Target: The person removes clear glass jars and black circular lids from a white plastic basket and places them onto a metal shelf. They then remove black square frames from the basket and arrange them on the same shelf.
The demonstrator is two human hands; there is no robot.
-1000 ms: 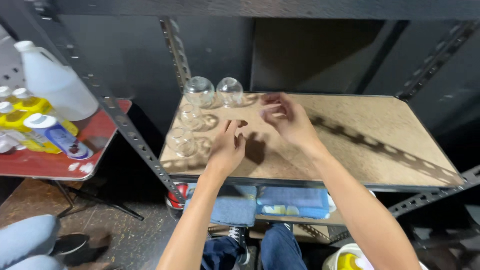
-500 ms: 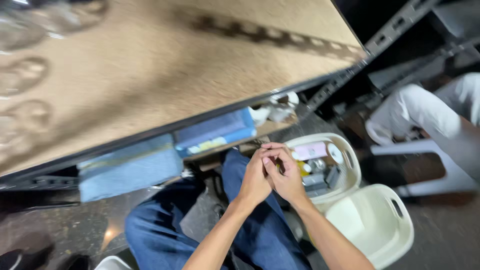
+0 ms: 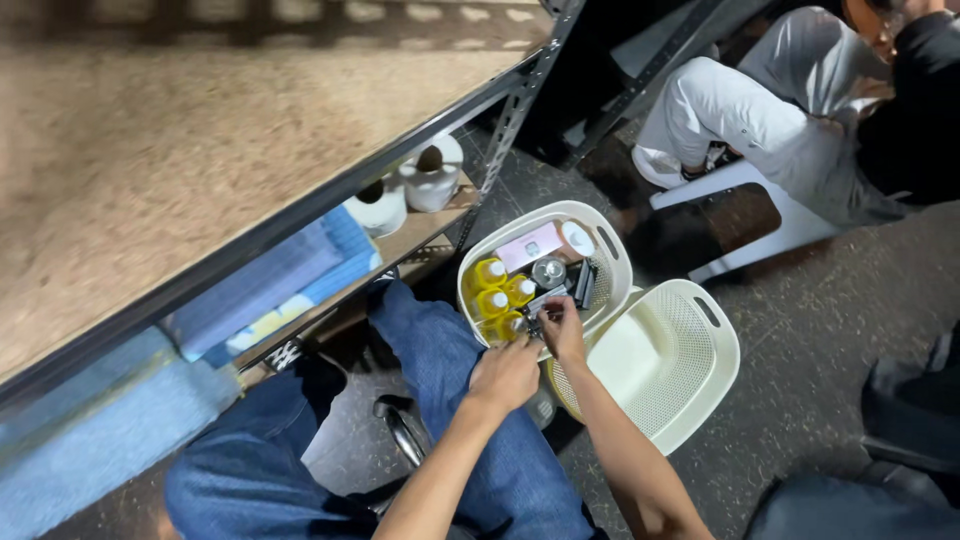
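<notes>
My right hand (image 3: 563,326) reaches into a cream plastic basket (image 3: 604,236) on the floor. Its fingertips touch a small dark and silver item (image 3: 538,307) near the basket's front rim; I cannot tell whether they grip it. The basket holds several yellow bottles (image 3: 492,292), a pink box (image 3: 530,246), a white round lid (image 3: 577,238) and a clear jar (image 3: 548,272). My left hand (image 3: 506,374) rests on my right thigh in blue jeans, fingers curled, with nothing visible in it.
A second cream basket (image 3: 692,350) lies beside the first with nothing in it. At the left, a metal rack's board shelf (image 3: 150,150) sits above a lower shelf with paper rolls (image 3: 430,176) and blue cloths (image 3: 270,285). Another person (image 3: 770,110) sits on a white stool at the upper right.
The view swung from the shelf with glass cups down to the floor. My hands left the shelf, met over my lap, then parted; the right one went into the basket.
</notes>
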